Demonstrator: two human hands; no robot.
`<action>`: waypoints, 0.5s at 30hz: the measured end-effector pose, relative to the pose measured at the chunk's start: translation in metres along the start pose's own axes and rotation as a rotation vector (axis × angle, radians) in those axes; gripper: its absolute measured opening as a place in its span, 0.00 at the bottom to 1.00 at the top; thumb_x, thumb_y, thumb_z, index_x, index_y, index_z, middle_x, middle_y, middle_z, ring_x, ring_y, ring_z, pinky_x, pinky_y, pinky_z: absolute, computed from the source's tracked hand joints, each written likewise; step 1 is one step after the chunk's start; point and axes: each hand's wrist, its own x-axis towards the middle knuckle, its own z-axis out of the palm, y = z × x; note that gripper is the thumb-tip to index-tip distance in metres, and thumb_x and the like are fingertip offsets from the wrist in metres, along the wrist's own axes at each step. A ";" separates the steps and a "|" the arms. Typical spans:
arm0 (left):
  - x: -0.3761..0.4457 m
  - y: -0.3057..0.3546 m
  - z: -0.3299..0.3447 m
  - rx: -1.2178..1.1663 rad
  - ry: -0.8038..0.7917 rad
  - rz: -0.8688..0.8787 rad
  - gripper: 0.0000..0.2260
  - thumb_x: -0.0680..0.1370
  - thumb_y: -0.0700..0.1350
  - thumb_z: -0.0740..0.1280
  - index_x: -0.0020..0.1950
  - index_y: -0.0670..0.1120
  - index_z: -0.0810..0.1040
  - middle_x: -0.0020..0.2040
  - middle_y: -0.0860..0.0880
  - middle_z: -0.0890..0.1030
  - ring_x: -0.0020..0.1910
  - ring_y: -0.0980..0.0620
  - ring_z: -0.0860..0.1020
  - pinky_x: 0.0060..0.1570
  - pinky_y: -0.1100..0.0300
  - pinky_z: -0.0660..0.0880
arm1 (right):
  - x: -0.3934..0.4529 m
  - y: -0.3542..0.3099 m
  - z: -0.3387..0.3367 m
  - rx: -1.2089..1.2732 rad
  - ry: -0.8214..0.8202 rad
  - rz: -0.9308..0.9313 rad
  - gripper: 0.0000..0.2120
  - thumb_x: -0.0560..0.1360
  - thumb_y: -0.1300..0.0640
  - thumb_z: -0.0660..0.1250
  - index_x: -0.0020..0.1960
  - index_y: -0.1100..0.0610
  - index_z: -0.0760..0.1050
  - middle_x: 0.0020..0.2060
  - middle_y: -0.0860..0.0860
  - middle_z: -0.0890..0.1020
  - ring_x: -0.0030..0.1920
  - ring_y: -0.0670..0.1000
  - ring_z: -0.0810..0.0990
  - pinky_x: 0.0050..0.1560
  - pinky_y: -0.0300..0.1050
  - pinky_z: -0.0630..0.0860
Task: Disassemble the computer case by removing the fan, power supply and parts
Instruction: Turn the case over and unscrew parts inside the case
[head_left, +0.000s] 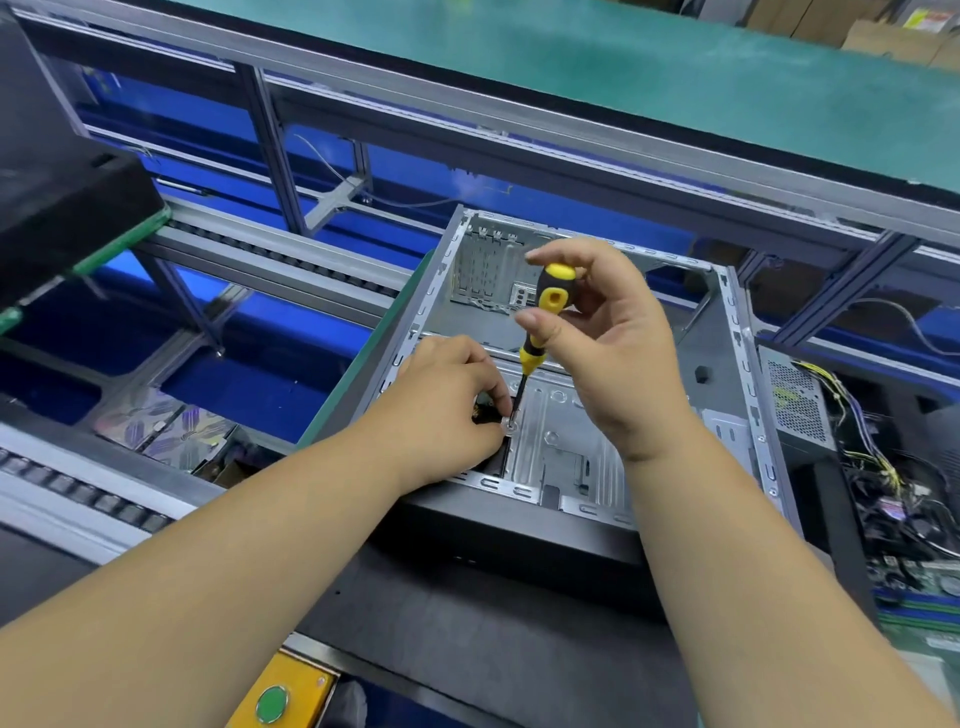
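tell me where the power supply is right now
In the head view, the power supply sits outside the computer case, just past its right wall, at the right edge of the picture, with a tangle of cables trailing beside it.

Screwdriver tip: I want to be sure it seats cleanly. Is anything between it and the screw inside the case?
Nothing visible. The screwdriver, gripped by the right hand, runs straight down to the screw; the left hand pinches a small part just beside it.

green conveyor belt (623, 67) runs across the top on a grey aluminium frame (270, 140). black plastic tray (62, 208) far left. round green push button (272, 704) on a yellow panel (291, 675), bottom edge. cardboard boxes (883, 36) top right.
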 end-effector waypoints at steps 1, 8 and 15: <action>0.000 -0.001 0.000 -0.003 0.007 -0.004 0.07 0.71 0.46 0.71 0.43 0.58 0.77 0.51 0.61 0.69 0.60 0.56 0.63 0.63 0.59 0.63 | -0.001 0.001 -0.001 0.018 0.008 0.005 0.19 0.74 0.65 0.72 0.57 0.46 0.77 0.50 0.44 0.77 0.47 0.49 0.77 0.49 0.45 0.78; -0.003 0.002 0.001 0.088 0.011 0.008 0.06 0.71 0.47 0.71 0.46 0.56 0.79 0.55 0.59 0.68 0.63 0.55 0.61 0.65 0.59 0.60 | -0.005 0.002 -0.008 0.113 -0.011 0.076 0.16 0.79 0.71 0.59 0.62 0.56 0.68 0.49 0.54 0.81 0.49 0.53 0.82 0.53 0.46 0.78; -0.003 0.001 0.004 0.207 -0.001 0.027 0.09 0.72 0.54 0.74 0.47 0.60 0.75 0.63 0.60 0.66 0.68 0.55 0.56 0.63 0.59 0.53 | -0.008 0.003 -0.011 -0.006 -0.014 0.046 0.17 0.79 0.66 0.62 0.63 0.50 0.70 0.54 0.52 0.80 0.53 0.52 0.80 0.53 0.48 0.79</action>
